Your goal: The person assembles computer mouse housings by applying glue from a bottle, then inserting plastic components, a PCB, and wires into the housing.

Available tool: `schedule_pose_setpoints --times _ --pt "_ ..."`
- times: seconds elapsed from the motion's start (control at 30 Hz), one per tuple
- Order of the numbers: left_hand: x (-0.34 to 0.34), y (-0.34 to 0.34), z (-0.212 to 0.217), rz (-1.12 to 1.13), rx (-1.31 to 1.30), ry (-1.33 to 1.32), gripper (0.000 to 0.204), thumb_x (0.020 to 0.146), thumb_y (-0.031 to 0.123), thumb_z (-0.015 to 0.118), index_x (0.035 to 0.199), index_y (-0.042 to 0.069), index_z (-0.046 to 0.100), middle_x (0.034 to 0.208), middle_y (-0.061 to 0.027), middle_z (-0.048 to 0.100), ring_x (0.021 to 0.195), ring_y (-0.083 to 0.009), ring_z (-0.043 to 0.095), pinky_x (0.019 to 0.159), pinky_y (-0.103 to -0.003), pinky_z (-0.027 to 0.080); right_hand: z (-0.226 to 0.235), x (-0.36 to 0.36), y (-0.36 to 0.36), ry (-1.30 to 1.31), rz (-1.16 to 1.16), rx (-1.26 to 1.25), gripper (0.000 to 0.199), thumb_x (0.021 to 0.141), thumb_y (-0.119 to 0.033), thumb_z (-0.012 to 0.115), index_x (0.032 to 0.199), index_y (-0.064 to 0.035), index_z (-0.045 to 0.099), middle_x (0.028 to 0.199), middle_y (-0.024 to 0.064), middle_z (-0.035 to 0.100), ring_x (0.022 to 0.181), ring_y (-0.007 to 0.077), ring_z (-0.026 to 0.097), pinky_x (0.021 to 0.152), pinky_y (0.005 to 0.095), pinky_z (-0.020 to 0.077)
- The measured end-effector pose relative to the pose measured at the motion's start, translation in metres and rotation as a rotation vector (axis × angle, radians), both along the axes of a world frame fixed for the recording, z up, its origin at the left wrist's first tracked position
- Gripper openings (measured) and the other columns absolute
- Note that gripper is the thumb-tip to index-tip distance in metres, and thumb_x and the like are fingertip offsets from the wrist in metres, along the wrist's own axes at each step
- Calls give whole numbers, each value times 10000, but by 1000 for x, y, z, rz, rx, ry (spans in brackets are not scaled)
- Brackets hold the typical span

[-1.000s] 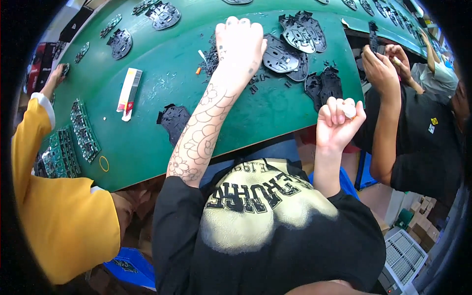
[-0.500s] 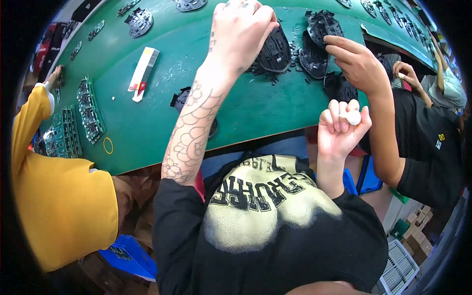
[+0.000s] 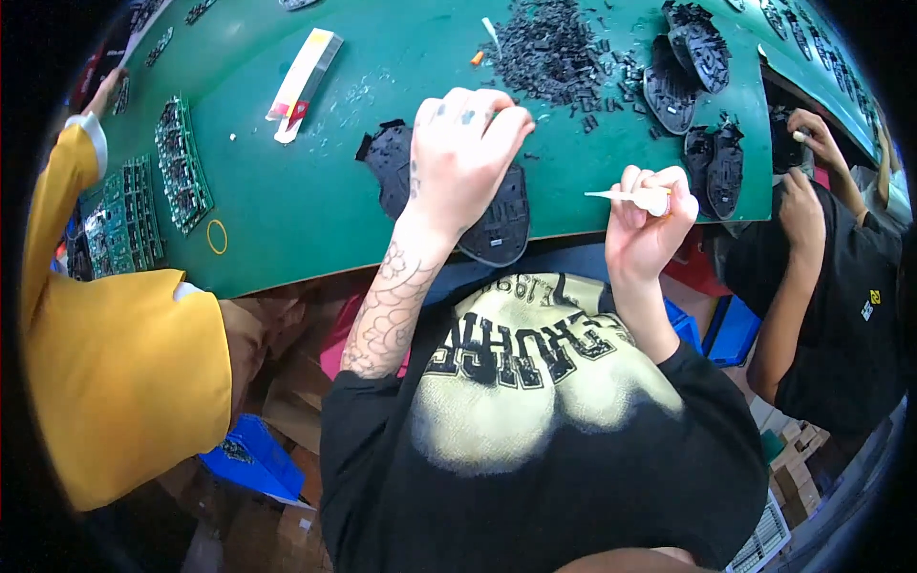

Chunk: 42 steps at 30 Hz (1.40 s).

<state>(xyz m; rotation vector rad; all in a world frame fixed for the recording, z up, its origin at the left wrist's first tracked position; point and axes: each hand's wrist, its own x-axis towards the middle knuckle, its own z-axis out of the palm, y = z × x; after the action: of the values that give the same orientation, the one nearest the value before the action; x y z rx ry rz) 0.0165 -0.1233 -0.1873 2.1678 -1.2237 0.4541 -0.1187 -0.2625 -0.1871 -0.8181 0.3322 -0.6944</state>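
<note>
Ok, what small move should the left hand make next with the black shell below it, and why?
I'd probably have the left hand ease the black shell farther in over the green table: in this view its near end reaches past the table's edge. The left hand is right at it, while the right hand is occupied with a white pointed tool.

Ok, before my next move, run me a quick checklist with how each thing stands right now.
1. White pointed tube held in your right hand: ok, its narrow tip points left.
2. Tube flowing freely: cannot tell.
3. Left hand gripping the nearer black shell: cannot tell, the hand hides the contact.
4. That shell within the table edge: not ok, its end reaches past the edge in this view.
5. Tube tip apart from the small black parts: ok.
</note>
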Motion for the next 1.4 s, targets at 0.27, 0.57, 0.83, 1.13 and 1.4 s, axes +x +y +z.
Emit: schedule_pose_setpoints --times 0.27,0.57,0.83,1.13,1.4 --pt "-4 19 10 177 -126 -1 157 733 123 691 886 132 656 915 6 606 863 -186 554 751 -318 383 -14 5 11 43 64 -202 211 819 -165 566 696 -16 480 570 50 462 461 84 348 450 219 270" --pt "-43 40 -8 221 120 110 371 743 224 666 1107 161 625 1205 -46 520 1067 -230 472 906 -408 316 -15 2 24 150 127 -692 134 713 69 628 674 10 515 596 28 480 527 108 439 476 251 330" --pt "-45 40 -11 232 104 120 358 754 234 648 1105 171 627 1196 -49 527 1055 -239 472 911 -405 316 -15 2 25 138 93 -759 132 701 70 620 667 2 512 590 55 552 486 110 437 458 249 334" --pt "-45 38 -13 246 94 114 351 751 229 650 1098 179 634 1198 -43 531 1052 -233 478 909 -398 313 -16 3 24 171 114 -808 151 685 65 633 654 -1 502 588 62 571 480 101 441 437 238 330" --pt "-45 39 -13 247 84 123 353 752 236 657 1101 187 633 1203 -39 532 1054 -227 479 902 -392 309 -16 3 24 188 93 -795 142 669 58 641 645 2 513 579 64 567 477 103 452 435 235 334"
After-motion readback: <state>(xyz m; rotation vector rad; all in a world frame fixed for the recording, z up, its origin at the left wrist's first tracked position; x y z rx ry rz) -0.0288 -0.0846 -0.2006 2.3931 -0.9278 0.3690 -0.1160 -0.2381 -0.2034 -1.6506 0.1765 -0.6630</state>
